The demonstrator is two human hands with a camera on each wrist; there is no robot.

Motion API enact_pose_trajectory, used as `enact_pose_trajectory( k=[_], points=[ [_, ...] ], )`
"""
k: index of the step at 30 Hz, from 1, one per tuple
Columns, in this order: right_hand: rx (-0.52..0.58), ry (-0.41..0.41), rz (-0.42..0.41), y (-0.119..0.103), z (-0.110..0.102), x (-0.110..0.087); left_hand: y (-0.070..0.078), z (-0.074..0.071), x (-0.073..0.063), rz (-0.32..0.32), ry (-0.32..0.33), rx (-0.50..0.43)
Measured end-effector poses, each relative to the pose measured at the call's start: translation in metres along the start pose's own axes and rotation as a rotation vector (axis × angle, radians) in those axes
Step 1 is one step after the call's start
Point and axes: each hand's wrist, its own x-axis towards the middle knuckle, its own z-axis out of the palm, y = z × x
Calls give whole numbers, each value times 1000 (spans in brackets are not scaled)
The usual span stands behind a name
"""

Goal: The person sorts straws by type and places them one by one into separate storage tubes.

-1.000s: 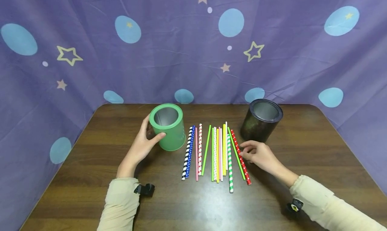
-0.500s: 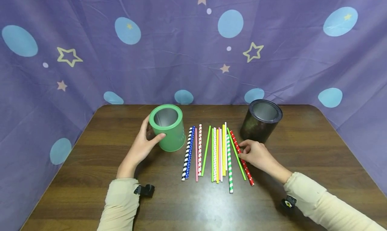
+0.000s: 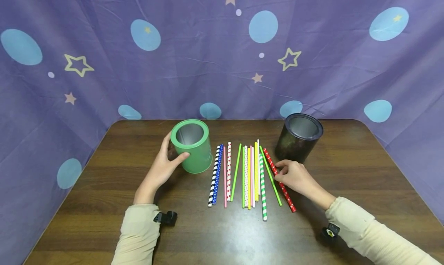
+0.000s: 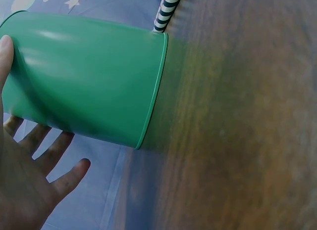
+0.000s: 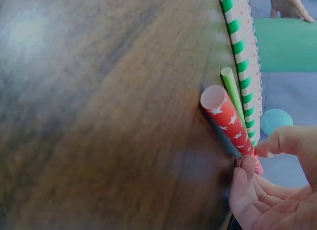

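Observation:
My left hand [image 3: 162, 167] holds a green can [image 3: 198, 159] at its left side, thumb on the near side and fingers around the far side. The can stands upright and its top is uncovered. In the left wrist view the fingers [image 4: 49, 151] spread along the can's wall. My right hand [image 3: 299, 178] pinches a red paper straw [image 3: 288, 200] with white stars between thumb and fingers. In the right wrist view this straw [image 5: 230, 123] lies low along the table, beside a thin light-green straw [image 5: 231, 86]. Several more straws lie to its left, including a green-striped one [image 3: 263, 191].
A dark, uncovered can [image 3: 293, 147] stands right behind my right hand. Toward the green can lie a black-striped straw [image 3: 214, 180], a blue dotted one [image 3: 218, 176] and a red-dotted one [image 3: 229, 172]. A purple curtain [image 3: 222, 64] hangs behind the wooden table [image 3: 86, 203].
The right hand has come closer onto the red straw and gripped it. Its near end has swung right, away from the light-green straw. The left hand and green can have stayed put.

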Motion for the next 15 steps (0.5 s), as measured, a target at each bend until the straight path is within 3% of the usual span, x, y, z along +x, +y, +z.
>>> enact_pose_trajectory(
  k=[6, 15],
  points=[
    [60, -4, 0, -2, -4, -1, -2, 0, 0, 13, 9, 10],
    [166, 49, -65, -11, -12, 0, -1, 0, 0, 29, 17, 19]
  ],
)
